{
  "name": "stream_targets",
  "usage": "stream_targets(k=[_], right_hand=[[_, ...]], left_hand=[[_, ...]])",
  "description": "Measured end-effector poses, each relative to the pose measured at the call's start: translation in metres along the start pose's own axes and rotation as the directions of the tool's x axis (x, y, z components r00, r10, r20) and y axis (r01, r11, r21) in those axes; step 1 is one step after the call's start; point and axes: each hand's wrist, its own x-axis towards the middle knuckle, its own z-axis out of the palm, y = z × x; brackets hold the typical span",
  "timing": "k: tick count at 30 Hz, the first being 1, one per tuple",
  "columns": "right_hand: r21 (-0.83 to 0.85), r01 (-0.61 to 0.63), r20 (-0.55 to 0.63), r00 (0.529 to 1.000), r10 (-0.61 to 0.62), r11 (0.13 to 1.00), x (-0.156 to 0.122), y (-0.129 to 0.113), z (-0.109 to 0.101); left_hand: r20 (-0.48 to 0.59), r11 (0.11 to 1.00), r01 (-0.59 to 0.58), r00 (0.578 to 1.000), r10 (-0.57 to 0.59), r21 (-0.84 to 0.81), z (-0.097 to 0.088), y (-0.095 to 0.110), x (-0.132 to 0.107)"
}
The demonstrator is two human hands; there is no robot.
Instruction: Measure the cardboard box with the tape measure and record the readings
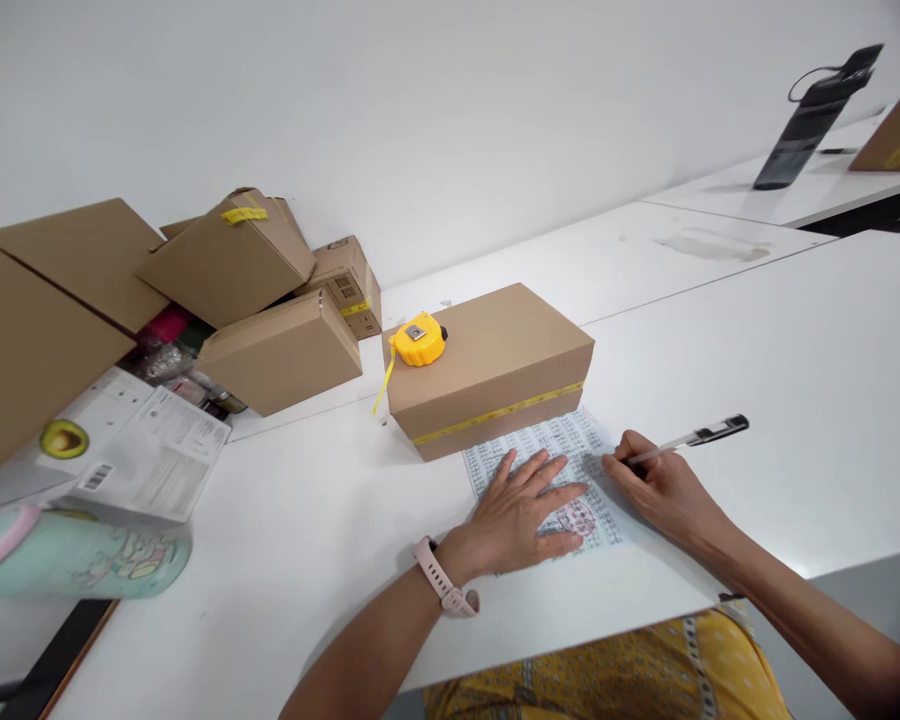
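Note:
My left hand (526, 510) lies flat with fingers spread on a sheet of paper (607, 522) covered in rows of dark marks, with a round red mark near its lower part. In my right hand (664, 490) a pen (694, 438) is gripped, its tip down by the sheet's right edge and its dark end pointing up and right. Just beyond the paper stands a closed cardboard box (514, 340) with a yellow tape strip along its front. On its top left rests a yellow tape measure (420, 340), a short length of blade hanging over the side.
Several cardboard boxes (229, 260) are heaped at the left against the wall. Nearer lie a white printed carton (157, 450) and a mint-green bottle (112, 553). A dark water bottle (806, 130) and another box (896, 135) stand far right on the white table (757, 370).

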Motion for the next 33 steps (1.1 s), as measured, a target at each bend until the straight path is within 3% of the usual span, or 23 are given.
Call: stream_targets(k=[33], right_hand=[[-0.029,0.007,-0.024,1.000,-0.008,1.000,-0.0001,-0.0069,-0.0011]], left_hand=[[-0.001,1.000,-0.001,1.000,0.001,0.015,-0.0012,0.0013,0.0003]])
